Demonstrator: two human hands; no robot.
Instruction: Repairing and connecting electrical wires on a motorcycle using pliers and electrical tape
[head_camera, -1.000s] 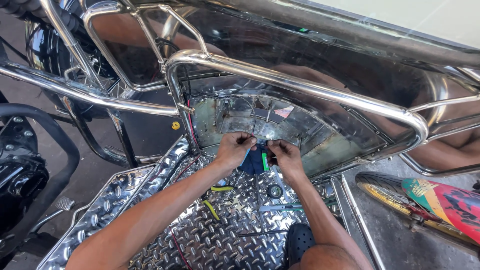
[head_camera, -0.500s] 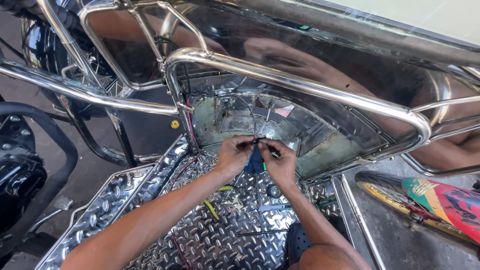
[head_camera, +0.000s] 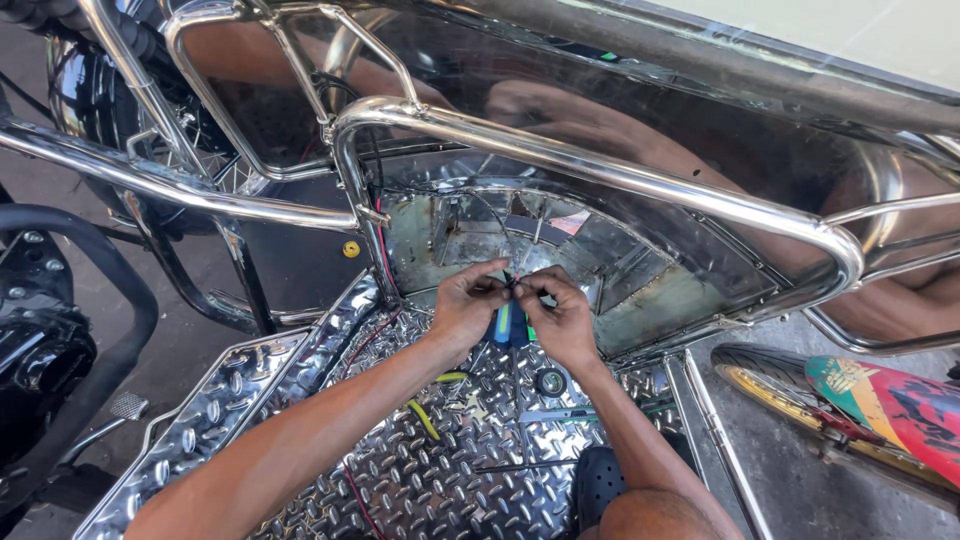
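Note:
My left hand (head_camera: 468, 302) and my right hand (head_camera: 562, 318) meet fingertip to fingertip over the front of a shiny diamond-plate floor (head_camera: 470, 480). Both pinch a thin dark wire (head_camera: 511, 281) that runs up into the rusty metal nose panel (head_camera: 470, 235). A tool with blue and green handles (head_camera: 510, 326) hangs just below the fingers, between the two palms. I cannot tell which hand carries it. My forearms reach in from the bottom of the view.
A chrome tube rail (head_camera: 600, 170) arches over the hands. On the floor lie a small black tape roll (head_camera: 550, 381), a yellow-green wire (head_camera: 425, 418), a red wire (head_camera: 355, 490) and a black sandal (head_camera: 600, 480). A motorcycle stands left, a colourful fender (head_camera: 890, 400) right.
Both hands have shifted slightly up toward the nose panel and closed together on the wire. The blue-handled tool now hangs lower between the palms.

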